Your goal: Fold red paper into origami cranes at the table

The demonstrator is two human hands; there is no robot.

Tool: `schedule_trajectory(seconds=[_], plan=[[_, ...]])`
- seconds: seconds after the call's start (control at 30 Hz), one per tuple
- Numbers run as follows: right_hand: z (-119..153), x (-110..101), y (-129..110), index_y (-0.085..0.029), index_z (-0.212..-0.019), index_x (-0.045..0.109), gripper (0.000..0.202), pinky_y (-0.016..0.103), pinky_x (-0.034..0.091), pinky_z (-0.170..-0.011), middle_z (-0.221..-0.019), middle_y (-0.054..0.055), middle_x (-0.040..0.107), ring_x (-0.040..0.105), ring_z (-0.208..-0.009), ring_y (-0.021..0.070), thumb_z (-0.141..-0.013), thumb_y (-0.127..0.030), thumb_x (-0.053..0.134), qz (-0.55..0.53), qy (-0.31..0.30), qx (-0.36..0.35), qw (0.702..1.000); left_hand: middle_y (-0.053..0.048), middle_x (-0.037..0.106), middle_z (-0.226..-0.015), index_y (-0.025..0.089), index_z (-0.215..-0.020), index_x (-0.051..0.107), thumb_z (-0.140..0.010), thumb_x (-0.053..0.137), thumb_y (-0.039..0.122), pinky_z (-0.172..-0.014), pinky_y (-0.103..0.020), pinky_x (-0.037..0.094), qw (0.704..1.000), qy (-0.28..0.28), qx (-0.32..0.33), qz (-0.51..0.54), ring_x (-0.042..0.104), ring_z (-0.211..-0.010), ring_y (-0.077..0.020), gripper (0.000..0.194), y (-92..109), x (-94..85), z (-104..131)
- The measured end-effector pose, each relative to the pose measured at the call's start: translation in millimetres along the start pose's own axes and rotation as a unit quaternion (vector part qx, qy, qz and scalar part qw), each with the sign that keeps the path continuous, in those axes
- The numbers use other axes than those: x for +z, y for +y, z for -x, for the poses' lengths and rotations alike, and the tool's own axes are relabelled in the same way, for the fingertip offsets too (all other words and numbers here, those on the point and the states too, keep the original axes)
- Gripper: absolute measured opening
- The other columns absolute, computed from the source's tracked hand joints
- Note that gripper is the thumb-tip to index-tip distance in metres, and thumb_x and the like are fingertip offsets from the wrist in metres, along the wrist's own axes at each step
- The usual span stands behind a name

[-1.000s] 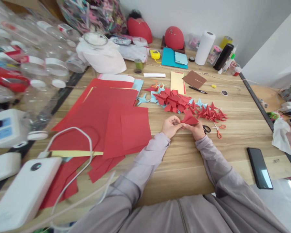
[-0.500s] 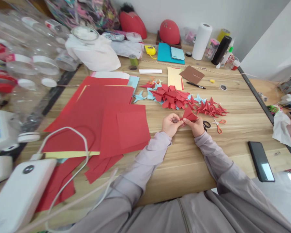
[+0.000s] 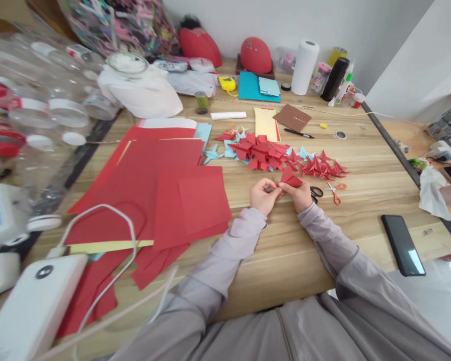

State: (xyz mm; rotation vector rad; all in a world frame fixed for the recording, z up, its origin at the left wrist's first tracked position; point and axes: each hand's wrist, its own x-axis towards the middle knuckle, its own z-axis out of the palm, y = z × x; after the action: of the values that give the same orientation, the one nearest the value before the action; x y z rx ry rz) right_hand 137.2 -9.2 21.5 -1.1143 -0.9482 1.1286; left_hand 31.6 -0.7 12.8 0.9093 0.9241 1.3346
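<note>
Between my two hands is a piece of folded red paper [image 3: 290, 177], its pointed part rising above the fingers. My left hand [image 3: 263, 195] pinches its lower left edge, and my right hand [image 3: 299, 194] grips it from the right with the thumb on top. Just beyond lies a pile of folded red paper pieces [image 3: 262, 152], with some light blue ones [image 3: 212, 154] at its left. Black-handled scissors [image 3: 316, 193] lie right beside my right hand, partly hidden, and orange-handled scissors [image 3: 336, 193] lie a little further right.
Large red paper sheets [image 3: 135, 190] cover the table's left side. A white power bank [image 3: 37, 301] with a cable is at the lower left. A black phone [image 3: 403, 244] lies at the right. Plastic bottles [image 3: 67, 113] crowd the far left; a paper roll [image 3: 305, 67] stands behind.
The view has shifted slightly. My hands stay together on the folded red paper, with almost the same hold.
</note>
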Motion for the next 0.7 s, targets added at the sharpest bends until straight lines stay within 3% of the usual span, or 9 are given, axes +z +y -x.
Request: schedule_trajectory(seconds=[0.17, 0.47, 0.7], plan=[[-0.6, -0.5, 4.2, -0.017, -0.052, 0.058, 0.028, 0.025, 0.042, -0.046, -0.047, -0.004, 0.056, 0.048, -0.044, 0.0096, -0.053, -0.036, 0.078, -0.025, 0.038, 0.022, 0.999, 0.003, 0.059, -0.045, 0.017, -0.055, 0.047, -0.046, 0.081, 0.025, -0.047, -0.022, 0.048, 1.0, -0.001, 0.005, -0.012, 0.059, -0.044, -0.0121, 0.035, -0.4, 2.5, 4.5], [-3.4, -1.4, 9.6, -0.017, -0.055, 0.058, 0.031, 0.024, 0.04, -0.047, -0.051, -0.003, 0.056, 0.047, -0.046, 0.0088, -0.054, -0.041, 0.077, -0.066, 0.054, 0.038, 0.996, 0.002, 0.06, -0.046, 0.017, -0.054, 0.048, -0.049, 0.079, 0.026, -0.047, -0.023, 0.049, 0.999, 0.008, 0.015, -0.028, 0.059, -0.043, -0.0121, 0.032, -1.6, 2.3, 8.6], [-8.4, -5.0, 5.4, -0.019, -0.05, 0.049, 0.036, 0.022, 0.034, -0.045, -0.048, -0.007, 0.046, 0.039, -0.044, 0.0063, -0.053, -0.038, 0.079, -0.124, 0.057, 0.048, 0.989, 0.002, 0.058, -0.045, 0.016, -0.054, 0.049, -0.047, 0.079, 0.023, -0.045, -0.023, 0.049, 1.0, 0.012, -0.008, -0.02, 0.059, -0.044, -0.0136, 0.031, -5.3, 1.2, 7.9]])
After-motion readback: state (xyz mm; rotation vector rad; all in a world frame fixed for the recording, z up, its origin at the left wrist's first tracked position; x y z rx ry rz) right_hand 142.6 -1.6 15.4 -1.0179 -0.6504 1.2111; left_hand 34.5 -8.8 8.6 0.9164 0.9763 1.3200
